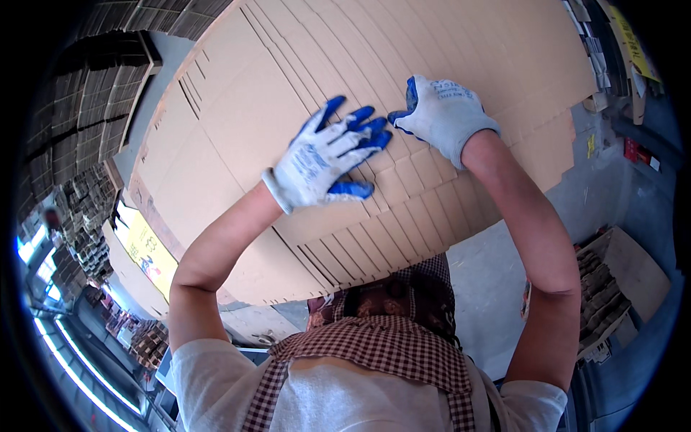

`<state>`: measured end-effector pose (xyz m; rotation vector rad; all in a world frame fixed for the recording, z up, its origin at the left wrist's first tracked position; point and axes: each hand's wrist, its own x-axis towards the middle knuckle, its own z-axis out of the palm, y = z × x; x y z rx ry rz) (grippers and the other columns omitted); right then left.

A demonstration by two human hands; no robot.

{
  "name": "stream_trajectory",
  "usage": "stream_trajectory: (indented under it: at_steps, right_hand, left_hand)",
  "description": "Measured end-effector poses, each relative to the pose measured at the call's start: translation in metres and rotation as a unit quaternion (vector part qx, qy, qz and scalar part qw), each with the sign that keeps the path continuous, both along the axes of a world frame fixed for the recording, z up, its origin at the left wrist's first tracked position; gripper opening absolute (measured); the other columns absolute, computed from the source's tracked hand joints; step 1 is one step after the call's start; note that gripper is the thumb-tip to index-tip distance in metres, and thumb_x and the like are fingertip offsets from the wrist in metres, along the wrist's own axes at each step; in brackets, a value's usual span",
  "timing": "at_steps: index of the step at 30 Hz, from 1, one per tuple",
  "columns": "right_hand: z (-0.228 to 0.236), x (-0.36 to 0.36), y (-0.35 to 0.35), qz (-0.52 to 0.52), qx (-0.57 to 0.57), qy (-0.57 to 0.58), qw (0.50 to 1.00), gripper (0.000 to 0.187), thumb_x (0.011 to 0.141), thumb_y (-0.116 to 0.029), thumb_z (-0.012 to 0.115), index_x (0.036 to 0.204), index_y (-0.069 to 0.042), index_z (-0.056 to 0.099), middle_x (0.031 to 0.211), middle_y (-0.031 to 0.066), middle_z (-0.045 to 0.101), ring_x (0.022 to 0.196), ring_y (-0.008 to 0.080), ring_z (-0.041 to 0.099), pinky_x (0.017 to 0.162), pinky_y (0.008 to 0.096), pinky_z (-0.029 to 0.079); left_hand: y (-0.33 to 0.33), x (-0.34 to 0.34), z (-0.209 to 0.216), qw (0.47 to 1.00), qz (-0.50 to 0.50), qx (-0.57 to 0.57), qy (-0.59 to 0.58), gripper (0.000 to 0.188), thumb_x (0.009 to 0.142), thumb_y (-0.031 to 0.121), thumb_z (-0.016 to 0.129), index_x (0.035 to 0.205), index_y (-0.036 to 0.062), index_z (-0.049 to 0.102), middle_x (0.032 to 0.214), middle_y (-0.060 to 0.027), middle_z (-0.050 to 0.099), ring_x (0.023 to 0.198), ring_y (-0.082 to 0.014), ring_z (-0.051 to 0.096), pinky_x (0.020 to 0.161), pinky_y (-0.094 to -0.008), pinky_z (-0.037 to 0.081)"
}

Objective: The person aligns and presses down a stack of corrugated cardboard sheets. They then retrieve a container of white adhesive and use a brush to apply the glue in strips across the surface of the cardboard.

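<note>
A wide spread of overlapping brown cardboard sheets (230, 155), their edges fanned in rows with slots cut along the near side, lies in front of me. My left hand (324, 157), in a white glove with blue-coated fingers, rests on the sheets with its fingers spread. Just right of it, my right hand (445, 114) wears a matching glove. Its fingers are curled inward and its thumb points toward the left hand, over the sheets' edges. Whatever the right fingers pinch, if anything, is hidden beneath the glove.
Tall stacks of flat cardboard (83, 93) stand at the left. A yellow printed sheet (147, 245) is by the pile's left edge. On the right, an open carton (612, 277) holds more cardboard pieces on the grey floor (486, 288). My checked apron is close to the near edge.
</note>
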<state>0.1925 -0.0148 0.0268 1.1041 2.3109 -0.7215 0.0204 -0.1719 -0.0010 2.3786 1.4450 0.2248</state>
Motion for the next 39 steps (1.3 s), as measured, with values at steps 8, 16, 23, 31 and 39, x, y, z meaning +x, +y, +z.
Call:
stream_trajectory:
  at_steps: [8,16,23,31,39]
  right_hand:
    - [0.008,0.053,-0.047,-0.148,0.041,0.241,0.958,0.034,0.088,-0.033,0.071,0.107,-0.006,0.064,0.089,0.014,0.069,0.086,0.0334,0.067,0.079,0.0471,0.05]
    - [-0.003,0.096,-0.192,-0.146,-0.04,0.195,0.969,0.056,0.089,-0.028,0.069,0.138,-0.007,0.051,0.113,0.0189,0.068,0.096,0.033,0.069,0.083,0.0433,0.055]
    - [-0.014,0.092,-0.224,-0.413,-0.237,0.316,0.821,0.058,0.088,-0.003,0.066,0.142,-0.005,0.047,0.122,0.019,0.064,0.103,0.03,0.068,0.087,0.0389,0.056]
    - [-0.015,0.086,-0.227,-0.576,-0.347,0.36,0.647,0.048,0.092,0.006,0.06,0.138,-0.002,0.052,0.11,0.0083,0.066,0.09,0.0111,0.065,0.075,0.0258,0.055]
    - [-0.015,0.068,-0.2,-0.659,-0.398,0.316,0.555,0.028,0.094,0.002,0.061,0.123,-0.001,0.06,0.094,0.0061,0.068,0.069,0.0096,0.061,0.06,0.0234,0.052]
  left_hand:
    - [0.013,-0.055,-0.003,0.98,0.158,0.085,0.084,0.055,0.094,0.032,0.051,0.146,0.0147,0.051,0.152,-0.01,0.046,0.143,-0.0324,0.037,0.12,-0.0509,0.02]
    - [0.011,-0.052,-0.016,0.976,0.181,0.092,0.072,0.055,0.094,0.033,0.055,0.146,0.018,0.05,0.153,-0.0071,0.045,0.144,-0.0292,0.037,0.121,-0.05,0.02]
    - [0.011,-0.054,-0.021,0.976,0.183,0.102,0.065,0.054,0.096,0.04,0.056,0.147,0.0235,0.048,0.153,-0.0039,0.045,0.143,-0.0277,0.037,0.122,-0.0501,0.019]
    - [0.014,-0.054,-0.019,0.979,0.171,0.094,0.061,0.056,0.092,0.028,0.052,0.147,0.0165,0.049,0.154,-0.0095,0.044,0.143,-0.0313,0.037,0.12,-0.0503,0.019]
    - [0.012,-0.051,-0.011,0.979,0.174,0.067,0.082,0.055,0.095,0.028,0.052,0.148,0.0173,0.048,0.155,-0.0092,0.042,0.146,-0.0302,0.033,0.122,-0.0497,0.016]
